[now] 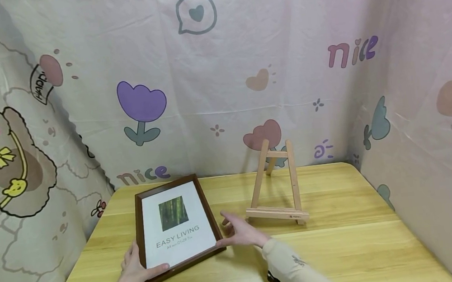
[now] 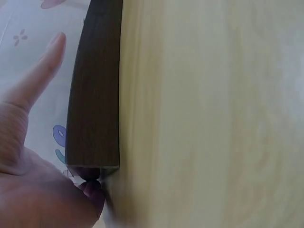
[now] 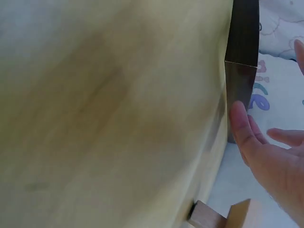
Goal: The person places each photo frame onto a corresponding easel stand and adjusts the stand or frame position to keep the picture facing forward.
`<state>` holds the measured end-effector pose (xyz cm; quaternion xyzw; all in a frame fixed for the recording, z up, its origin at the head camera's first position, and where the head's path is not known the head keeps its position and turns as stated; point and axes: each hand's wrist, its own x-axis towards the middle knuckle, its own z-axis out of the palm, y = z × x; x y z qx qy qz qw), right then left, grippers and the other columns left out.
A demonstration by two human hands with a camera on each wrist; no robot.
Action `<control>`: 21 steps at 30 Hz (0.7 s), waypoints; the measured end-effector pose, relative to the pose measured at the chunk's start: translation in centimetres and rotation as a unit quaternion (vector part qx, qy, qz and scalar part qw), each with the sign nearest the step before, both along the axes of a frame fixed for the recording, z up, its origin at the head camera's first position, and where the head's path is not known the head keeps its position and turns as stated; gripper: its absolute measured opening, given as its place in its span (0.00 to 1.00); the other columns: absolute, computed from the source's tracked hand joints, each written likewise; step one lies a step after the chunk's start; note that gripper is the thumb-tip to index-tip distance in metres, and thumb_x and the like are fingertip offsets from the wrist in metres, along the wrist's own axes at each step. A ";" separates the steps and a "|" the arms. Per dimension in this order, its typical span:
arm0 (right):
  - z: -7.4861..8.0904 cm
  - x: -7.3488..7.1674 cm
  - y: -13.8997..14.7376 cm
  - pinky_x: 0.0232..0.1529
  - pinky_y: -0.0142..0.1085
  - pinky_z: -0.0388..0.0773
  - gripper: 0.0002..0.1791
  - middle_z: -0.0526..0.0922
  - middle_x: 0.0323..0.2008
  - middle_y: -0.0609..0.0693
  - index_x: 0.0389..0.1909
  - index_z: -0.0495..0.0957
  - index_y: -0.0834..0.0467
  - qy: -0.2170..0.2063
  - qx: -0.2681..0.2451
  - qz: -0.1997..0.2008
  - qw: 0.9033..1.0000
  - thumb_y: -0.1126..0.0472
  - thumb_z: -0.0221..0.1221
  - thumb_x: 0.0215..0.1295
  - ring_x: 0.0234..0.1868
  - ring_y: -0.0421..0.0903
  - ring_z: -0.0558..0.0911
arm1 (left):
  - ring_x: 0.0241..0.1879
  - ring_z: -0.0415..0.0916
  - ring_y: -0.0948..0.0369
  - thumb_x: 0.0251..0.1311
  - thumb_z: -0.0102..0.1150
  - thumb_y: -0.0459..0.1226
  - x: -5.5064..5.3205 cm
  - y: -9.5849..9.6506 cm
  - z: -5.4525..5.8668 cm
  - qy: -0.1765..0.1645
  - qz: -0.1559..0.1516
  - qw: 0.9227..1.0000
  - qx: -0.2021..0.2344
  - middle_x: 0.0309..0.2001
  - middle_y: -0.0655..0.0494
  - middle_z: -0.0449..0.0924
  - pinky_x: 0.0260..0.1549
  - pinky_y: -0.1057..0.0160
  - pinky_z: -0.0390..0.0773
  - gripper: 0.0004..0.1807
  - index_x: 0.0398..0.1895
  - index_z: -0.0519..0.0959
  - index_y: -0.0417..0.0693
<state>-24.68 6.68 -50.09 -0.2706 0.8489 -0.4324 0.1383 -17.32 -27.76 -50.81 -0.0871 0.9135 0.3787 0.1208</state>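
On the left of the table (image 1: 343, 252), set askew: one brown picture frame (image 1: 179, 231). Left hand (image 1: 134, 270): spread wide at its near-left corner. Right hand (image 1: 243, 232): wide, fingers touching the right side. Step, as judged: steadying or positioning. Next move calls for firm purchase both sides (wooden easel (image 1: 278, 212) standing just beyond).

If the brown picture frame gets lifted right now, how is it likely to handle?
The picture frame will probably stay stiff, since its sides are thick and straight and meet at squared corners. It seems unlikely to roll, given its rectangular outline. Its brown sides look smooth, so it might slip if held loosely.
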 end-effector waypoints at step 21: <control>-0.8 -1.0 -2.1 0.54 0.42 0.82 0.57 0.79 0.57 0.62 0.76 0.55 0.66 -0.036 0.045 -0.009 0.998 0.56 0.77 0.50 0.51 0.53 0.81 | 0.70 0.32 0.23 0.47 0.77 0.57 0.1 -1.2 -0.5 -0.024 -0.017 0.999 0.017 0.71 0.16 0.24 0.68 0.22 0.46 0.80 0.75 0.23 0.25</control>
